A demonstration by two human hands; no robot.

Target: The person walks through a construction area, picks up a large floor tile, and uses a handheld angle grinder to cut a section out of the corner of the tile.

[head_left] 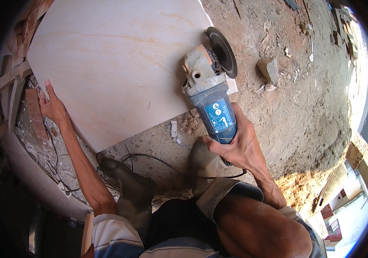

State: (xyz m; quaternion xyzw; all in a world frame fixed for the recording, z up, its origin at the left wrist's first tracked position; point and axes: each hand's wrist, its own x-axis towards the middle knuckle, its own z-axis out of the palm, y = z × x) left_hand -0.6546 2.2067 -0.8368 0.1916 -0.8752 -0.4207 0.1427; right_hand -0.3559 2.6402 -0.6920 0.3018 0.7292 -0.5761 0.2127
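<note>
"Dusty, rubble-strewn ground (287, 129) all round, in the head view. What's in the right hand (244, 144)?"

"The grinder (209, 92), fingers wrapped round its blue body. Its disc (221, 52) is beyond that grip, at the right edge of the tile (106, 86); I can't tell if they touch."

"And the tile?"

"Ahead of the right grip and to its left, reaching over to the left hand (54, 104). That one is at the tile's left edge, thumb raised; whether it grasps, I can't tell."

"Any writing?"

"A blue label (219, 115) just ahead of the right grip, with white round symbols and small print. Behind the grip, a dark cord (166, 163) trails left."
</note>
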